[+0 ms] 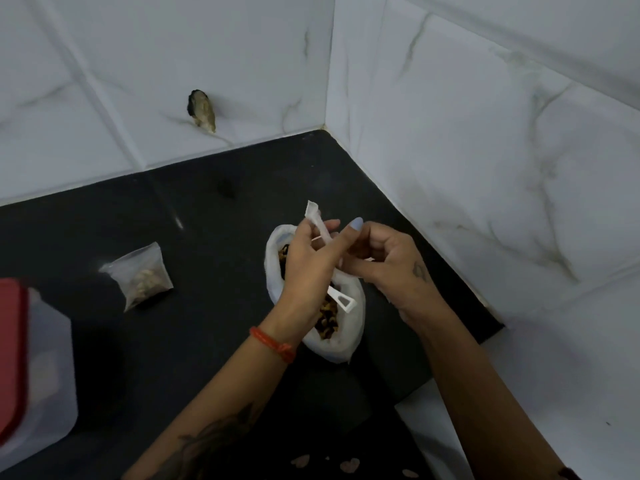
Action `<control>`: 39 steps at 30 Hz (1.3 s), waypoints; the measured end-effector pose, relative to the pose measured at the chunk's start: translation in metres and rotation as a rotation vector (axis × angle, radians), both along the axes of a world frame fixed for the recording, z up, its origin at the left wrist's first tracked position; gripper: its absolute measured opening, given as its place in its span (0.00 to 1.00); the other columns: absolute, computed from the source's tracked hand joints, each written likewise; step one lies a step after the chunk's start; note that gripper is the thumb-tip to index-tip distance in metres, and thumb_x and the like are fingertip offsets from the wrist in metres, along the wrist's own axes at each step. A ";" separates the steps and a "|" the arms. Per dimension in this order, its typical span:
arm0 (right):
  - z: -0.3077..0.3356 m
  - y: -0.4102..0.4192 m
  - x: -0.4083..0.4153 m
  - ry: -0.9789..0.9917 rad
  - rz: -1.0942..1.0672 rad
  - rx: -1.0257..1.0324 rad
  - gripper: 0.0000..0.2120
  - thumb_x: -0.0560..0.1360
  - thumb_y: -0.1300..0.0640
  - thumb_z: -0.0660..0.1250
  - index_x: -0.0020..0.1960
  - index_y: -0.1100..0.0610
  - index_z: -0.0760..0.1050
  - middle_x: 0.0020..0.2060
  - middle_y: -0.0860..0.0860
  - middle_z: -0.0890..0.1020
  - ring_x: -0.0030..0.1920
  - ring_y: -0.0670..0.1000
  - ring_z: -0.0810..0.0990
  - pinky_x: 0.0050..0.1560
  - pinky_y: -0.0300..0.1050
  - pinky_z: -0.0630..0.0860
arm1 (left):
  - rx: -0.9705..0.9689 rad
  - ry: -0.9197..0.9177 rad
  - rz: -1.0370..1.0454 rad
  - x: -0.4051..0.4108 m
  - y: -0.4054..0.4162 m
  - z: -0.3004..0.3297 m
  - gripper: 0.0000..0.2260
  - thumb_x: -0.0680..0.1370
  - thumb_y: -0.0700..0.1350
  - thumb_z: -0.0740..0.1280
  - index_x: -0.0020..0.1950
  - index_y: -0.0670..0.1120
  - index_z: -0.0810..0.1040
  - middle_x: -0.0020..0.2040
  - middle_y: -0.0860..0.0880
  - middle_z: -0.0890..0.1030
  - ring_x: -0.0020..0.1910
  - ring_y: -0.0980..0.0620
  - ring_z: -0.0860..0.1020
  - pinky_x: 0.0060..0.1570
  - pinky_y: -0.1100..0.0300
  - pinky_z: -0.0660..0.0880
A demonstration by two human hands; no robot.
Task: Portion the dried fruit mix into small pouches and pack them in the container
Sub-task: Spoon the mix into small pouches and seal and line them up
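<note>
One pouch filled, our hands working on the next.
Our left hand and right hand pinch an empty pouch over the open fruit bag; one filled pouch lies on the surface, the container still unpacked.

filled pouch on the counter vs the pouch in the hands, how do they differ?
The filled pouch lies flat on the black counter, untouched; the held pouch is up in the air, pinched by the left hand and right hand. The filled pouch shows mix inside; the held pouch looks empty and folded narrow. Both are small clear plastic.
</note>
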State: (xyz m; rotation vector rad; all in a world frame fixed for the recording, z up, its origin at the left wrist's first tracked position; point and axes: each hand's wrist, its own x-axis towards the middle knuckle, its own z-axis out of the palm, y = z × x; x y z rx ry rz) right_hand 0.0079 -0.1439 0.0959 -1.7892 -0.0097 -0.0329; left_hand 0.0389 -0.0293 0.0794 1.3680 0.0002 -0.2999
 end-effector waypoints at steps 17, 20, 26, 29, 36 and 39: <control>0.018 0.059 0.013 -0.029 0.062 -0.088 0.08 0.72 0.55 0.71 0.46 0.46 0.73 0.39 0.46 0.83 0.41 0.41 0.82 0.43 0.38 0.80 | 0.778 -0.566 0.170 -0.016 0.073 -0.014 0.29 0.67 0.63 0.64 0.63 0.48 0.70 0.55 0.55 0.72 0.55 0.55 0.72 0.54 0.57 0.71; 0.018 0.060 0.010 -0.125 0.108 -0.240 0.12 0.72 0.60 0.70 0.45 0.46 0.71 0.37 0.48 0.83 0.40 0.42 0.82 0.44 0.38 0.80 | 0.836 -0.584 0.191 -0.017 0.076 -0.014 0.28 0.67 0.61 0.64 0.62 0.47 0.71 0.54 0.51 0.74 0.53 0.53 0.72 0.53 0.53 0.71; 0.017 0.061 0.009 -0.149 0.167 -0.564 0.06 0.74 0.55 0.67 0.48 0.48 0.82 0.32 0.34 0.75 0.37 0.36 0.77 0.45 0.28 0.72 | 0.924 -0.626 0.182 -0.018 0.077 -0.021 0.24 0.68 0.46 0.76 0.61 0.44 0.72 0.54 0.47 0.74 0.52 0.50 0.72 0.53 0.51 0.70; 0.017 0.060 0.011 -0.100 0.240 -0.576 0.09 0.73 0.51 0.68 0.52 0.48 0.81 0.36 0.35 0.75 0.39 0.35 0.76 0.46 0.28 0.71 | 0.925 -0.661 0.178 -0.018 0.079 -0.024 0.23 0.67 0.46 0.75 0.59 0.46 0.72 0.53 0.48 0.75 0.51 0.51 0.72 0.52 0.51 0.69; 0.015 0.059 0.009 -0.140 0.184 -0.602 0.12 0.70 0.46 0.69 0.51 0.49 0.81 0.37 0.37 0.76 0.39 0.38 0.77 0.45 0.34 0.75 | 0.830 -0.729 0.080 -0.012 0.089 -0.026 0.22 0.67 0.55 0.70 0.57 0.48 0.72 0.52 0.51 0.76 0.51 0.52 0.76 0.52 0.43 0.73; 0.012 0.058 0.011 -0.164 0.175 -0.673 0.13 0.70 0.46 0.70 0.51 0.48 0.82 0.37 0.37 0.74 0.36 0.35 0.74 0.42 0.30 0.71 | 0.741 -0.726 0.010 -0.009 0.092 -0.026 0.21 0.67 0.56 0.70 0.56 0.48 0.72 0.50 0.54 0.77 0.50 0.54 0.78 0.51 0.43 0.74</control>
